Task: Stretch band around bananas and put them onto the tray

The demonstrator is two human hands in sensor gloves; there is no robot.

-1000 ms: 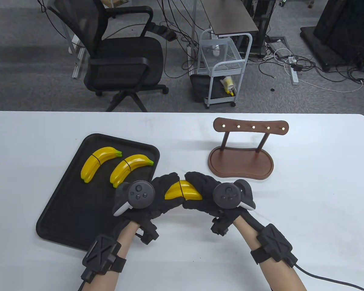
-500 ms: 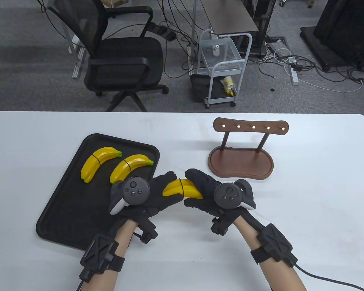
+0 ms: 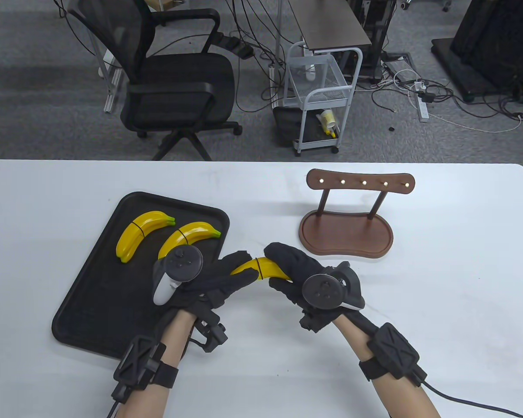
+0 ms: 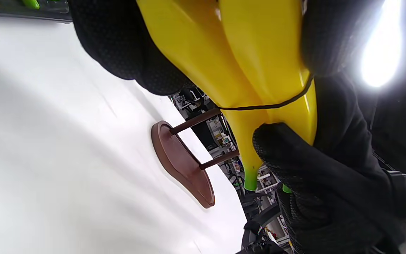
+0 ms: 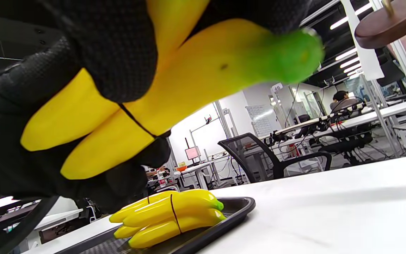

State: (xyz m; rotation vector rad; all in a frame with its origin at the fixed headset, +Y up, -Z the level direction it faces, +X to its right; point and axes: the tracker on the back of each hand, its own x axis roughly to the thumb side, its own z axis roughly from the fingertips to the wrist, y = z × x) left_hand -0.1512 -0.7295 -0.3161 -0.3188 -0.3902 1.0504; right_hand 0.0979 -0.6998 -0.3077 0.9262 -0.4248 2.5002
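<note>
Hands first: the left hand and right hand both curl around one banana bunch, lifted at mid-frame, a thin black band already circling it. Two banded bunches lie on the black tray at left; this bunch looks last. Beyond, a wooden stand, white table, office chair.

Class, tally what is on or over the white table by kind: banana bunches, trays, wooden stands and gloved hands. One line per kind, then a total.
Banana bunches: 3, two on the tray, one held in both hands
Black tray: 1
Wooden stand: 1
Gloved hands: 2, left hand, right hand
Total: 7
</note>
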